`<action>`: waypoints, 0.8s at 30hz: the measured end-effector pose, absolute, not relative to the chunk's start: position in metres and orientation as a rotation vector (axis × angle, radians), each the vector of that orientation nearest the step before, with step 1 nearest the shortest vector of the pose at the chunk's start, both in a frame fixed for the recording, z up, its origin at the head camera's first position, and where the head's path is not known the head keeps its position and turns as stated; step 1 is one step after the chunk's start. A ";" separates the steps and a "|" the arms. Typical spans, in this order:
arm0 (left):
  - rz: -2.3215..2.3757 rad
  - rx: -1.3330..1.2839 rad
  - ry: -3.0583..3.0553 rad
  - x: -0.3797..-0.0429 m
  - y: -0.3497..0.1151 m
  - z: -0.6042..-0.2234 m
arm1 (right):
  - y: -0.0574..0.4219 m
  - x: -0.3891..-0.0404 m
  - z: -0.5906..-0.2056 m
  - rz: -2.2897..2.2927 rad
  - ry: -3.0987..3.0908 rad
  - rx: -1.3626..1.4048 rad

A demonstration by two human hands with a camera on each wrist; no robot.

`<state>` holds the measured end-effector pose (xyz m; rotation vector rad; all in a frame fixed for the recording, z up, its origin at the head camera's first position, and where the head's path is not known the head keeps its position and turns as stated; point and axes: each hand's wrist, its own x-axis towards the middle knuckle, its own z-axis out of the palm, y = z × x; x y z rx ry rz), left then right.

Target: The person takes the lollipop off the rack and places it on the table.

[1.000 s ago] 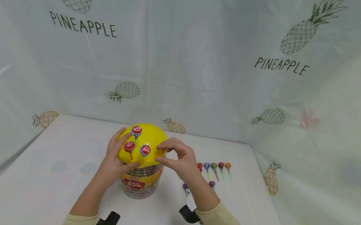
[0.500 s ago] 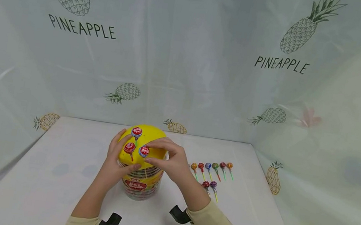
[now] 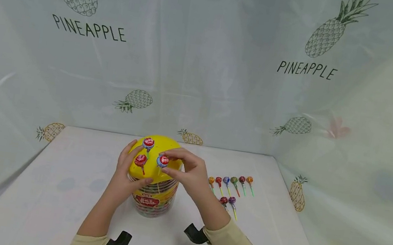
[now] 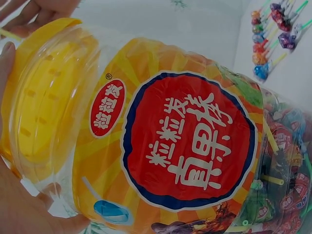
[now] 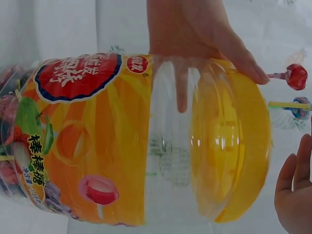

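Note:
A clear jar (image 4: 190,136) with a yellow-orange label stands upright, lollipops visible in its lower part. Its domed yellow lid (image 3: 153,171) has small holes. My left hand (image 3: 129,171) grips the lid and jar neck from the left, thumb in front. Two red-topped lollipops stick up from the lid, one at the back (image 3: 148,144) and one nearer the front (image 3: 140,160). My right hand (image 3: 189,174) pinches a blue-and-red lollipop (image 3: 162,161) by its head, above the lid's right part. In the right wrist view its yellow stick (image 5: 287,105) reaches the lid.
Several lollipops (image 3: 234,181) lie in a row on the white table (image 3: 260,232), right of the jar. Two more, one dark red (image 3: 223,201) and one purple (image 3: 232,201), lie in front of them. A pineapple-print curtain (image 3: 217,79) hangs behind the table.
My right hand has come in from the right to the blue-and-red lollipop, and that lollipop has shifted slightly right and up with it. My left hand has stayed on the jar.

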<state>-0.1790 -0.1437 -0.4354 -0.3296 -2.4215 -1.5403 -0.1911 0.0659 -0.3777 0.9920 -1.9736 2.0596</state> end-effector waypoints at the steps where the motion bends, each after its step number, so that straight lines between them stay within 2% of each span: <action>1: -1.542 -0.324 -2.422 -0.179 -0.143 -0.435 | 0.068 -0.190 -0.378 2.062 -1.960 0.988; 10: -1.543 -0.314 -2.424 -0.180 -0.144 -0.436 | 0.102 -0.194 -0.392 2.074 -1.929 0.954; 24: -1.563 -0.314 -2.422 -0.181 -0.142 -0.437 | 0.169 -0.185 -0.437 2.222 -2.044 0.554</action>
